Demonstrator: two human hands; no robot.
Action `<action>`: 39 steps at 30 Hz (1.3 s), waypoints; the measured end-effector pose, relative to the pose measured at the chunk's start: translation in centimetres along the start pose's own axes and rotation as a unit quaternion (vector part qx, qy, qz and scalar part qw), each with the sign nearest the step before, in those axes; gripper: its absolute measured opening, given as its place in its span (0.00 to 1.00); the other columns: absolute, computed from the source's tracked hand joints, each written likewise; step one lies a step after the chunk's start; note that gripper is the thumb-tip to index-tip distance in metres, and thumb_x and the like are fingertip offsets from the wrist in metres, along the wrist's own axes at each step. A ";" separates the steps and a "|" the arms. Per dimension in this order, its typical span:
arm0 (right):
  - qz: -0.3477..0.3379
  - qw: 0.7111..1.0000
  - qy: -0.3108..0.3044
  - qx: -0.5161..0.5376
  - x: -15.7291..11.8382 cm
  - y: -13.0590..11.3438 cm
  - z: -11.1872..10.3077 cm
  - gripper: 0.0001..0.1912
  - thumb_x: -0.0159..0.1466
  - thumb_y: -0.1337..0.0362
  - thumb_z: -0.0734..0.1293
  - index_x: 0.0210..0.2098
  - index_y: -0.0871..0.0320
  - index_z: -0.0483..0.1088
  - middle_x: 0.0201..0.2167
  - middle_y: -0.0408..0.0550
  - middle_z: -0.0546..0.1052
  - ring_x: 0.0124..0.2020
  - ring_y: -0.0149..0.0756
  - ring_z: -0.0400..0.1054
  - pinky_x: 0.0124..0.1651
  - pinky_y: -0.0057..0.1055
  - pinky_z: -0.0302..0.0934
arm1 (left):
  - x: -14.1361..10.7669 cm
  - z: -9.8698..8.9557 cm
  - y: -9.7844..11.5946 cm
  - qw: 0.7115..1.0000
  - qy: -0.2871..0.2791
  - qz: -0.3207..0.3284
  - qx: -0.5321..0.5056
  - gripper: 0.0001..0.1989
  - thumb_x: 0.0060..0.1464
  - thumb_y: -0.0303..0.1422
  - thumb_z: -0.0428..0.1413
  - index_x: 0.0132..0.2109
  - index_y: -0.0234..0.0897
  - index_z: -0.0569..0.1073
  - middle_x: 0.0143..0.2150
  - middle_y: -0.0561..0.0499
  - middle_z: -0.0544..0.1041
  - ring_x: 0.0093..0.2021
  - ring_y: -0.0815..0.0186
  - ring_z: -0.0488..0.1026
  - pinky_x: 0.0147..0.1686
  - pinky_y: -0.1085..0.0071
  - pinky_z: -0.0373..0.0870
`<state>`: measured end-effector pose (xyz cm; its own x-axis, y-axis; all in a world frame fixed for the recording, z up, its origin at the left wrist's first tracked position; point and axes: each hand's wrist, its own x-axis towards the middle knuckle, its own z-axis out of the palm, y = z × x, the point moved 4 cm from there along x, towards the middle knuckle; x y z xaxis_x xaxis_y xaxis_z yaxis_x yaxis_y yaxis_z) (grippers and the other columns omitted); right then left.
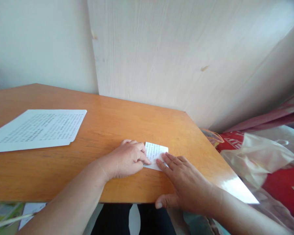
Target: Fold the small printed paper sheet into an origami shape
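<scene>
A small folded sheet of white paper (155,151) with rows of printed characters lies on the wooden table, close to its front edge. At the paper's left side, my left hand (127,159) has its fingers curled closed, with fingertips pressing on the paper's edge. My right hand (186,181) is open and reaches in from the right. Its fingers lie outstretched, their tips on the paper's right part, and its thumb points away toward the table's front edge. The fingers cover parts of both side edges of the paper.
A stack of printed white sheets (46,125) rests on the left of the wooden table (127,114). A pale board (149,49) stands behind the table. Red and white bags (257,153) are heaped past its right edge. My legs (112,220) are below the front edge.
</scene>
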<state>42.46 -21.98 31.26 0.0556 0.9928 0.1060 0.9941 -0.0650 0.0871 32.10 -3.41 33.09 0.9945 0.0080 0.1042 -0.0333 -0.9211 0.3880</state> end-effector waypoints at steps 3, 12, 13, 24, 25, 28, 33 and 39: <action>-0.003 1.000 0.005 -0.008 -0.1 -0.1 0.3 0.61 0.55 0.24 0.54 0.68 0.69 0.58 0.66 0.72 0.62 0.67 0.63 0.55 0.67 0.60 0.50 | 0.0 -0.1 0.1 1.000 0.004 0.001 0.008 0.19 0.57 0.26 0.53 0.44 0.57 0.82 0.41 0.54 0.77 0.45 0.63 0.70 0.52 0.62 0.57; 0.001 1.000 -0.001 -0.007 0.0 -0.2 0.1 0.60 0.56 0.24 0.52 0.68 0.68 0.59 0.66 0.71 0.62 0.68 0.63 0.53 0.67 0.59 0.49 | 0.8 0.3 0.8 0.999 0.021 -0.047 0.012 0.10 0.57 0.34 0.54 0.38 0.49 0.81 0.41 0.53 0.77 0.44 0.60 0.71 0.45 0.64 0.60; 0.002 1.000 -0.006 -0.006 0.0 -0.2 0.1 0.60 0.56 0.24 0.52 0.68 0.68 0.59 0.66 0.71 0.61 0.68 0.63 0.53 0.67 0.59 0.49 | 1.1 0.4 0.8 0.998 0.027 -0.063 0.012 0.10 0.58 0.35 0.53 0.36 0.47 0.81 0.41 0.52 0.77 0.43 0.60 0.71 0.43 0.65 0.61; 0.011 0.999 -0.030 0.011 0.6 -0.3 -0.5 0.61 0.55 0.23 0.53 0.68 0.69 0.59 0.66 0.73 0.61 0.68 0.64 0.54 0.66 0.58 0.51 | 2.6 1.9 0.4 0.978 0.078 -0.185 0.052 0.19 0.55 0.53 0.56 0.31 0.42 0.78 0.39 0.48 0.76 0.41 0.57 0.70 0.40 0.62 0.62; 0.011 0.999 -0.034 0.010 0.6 -0.3 -0.6 0.61 0.55 0.23 0.53 0.68 0.70 0.59 0.66 0.73 0.61 0.68 0.64 0.54 0.66 0.58 0.51 | 2.5 1.9 0.4 0.977 0.082 -0.189 0.057 0.20 0.54 0.53 0.57 0.31 0.42 0.78 0.39 0.48 0.76 0.41 0.56 0.70 0.40 0.62 0.62; 0.011 0.999 -0.041 0.009 0.8 -0.3 -0.8 0.62 0.55 0.23 0.52 0.68 0.69 0.58 0.66 0.72 0.61 0.68 0.64 0.53 0.66 0.58 0.51 | 2.4 2.0 0.5 0.974 0.086 -0.198 0.066 0.19 0.55 0.52 0.57 0.31 0.41 0.77 0.39 0.47 0.75 0.42 0.55 0.69 0.41 0.60 0.62; 0.013 0.999 -0.043 0.016 0.8 -0.2 -0.8 0.60 0.56 0.24 0.54 0.67 0.69 0.59 0.66 0.72 0.62 0.67 0.65 0.54 0.65 0.58 0.52 | 2.0 1.6 0.8 0.971 0.066 -0.220 0.066 0.18 0.56 0.50 0.56 0.29 0.42 0.77 0.42 0.46 0.74 0.45 0.52 0.68 0.44 0.56 0.62; 0.013 0.999 -0.031 0.025 0.7 -0.2 -0.8 0.58 0.56 0.25 0.57 0.67 0.68 0.59 0.66 0.72 0.62 0.67 0.65 0.54 0.65 0.59 0.51 | 1.5 0.9 1.1 0.966 0.057 -0.245 0.060 0.17 0.53 0.51 0.58 0.30 0.42 0.76 0.43 0.46 0.74 0.47 0.51 0.68 0.46 0.55 0.62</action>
<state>42.22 -21.37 32.16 0.0863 0.9952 0.0456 0.9955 -0.0880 0.0358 33.59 -4.77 32.86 0.8703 0.4910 0.0373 0.4573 -0.8340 0.3086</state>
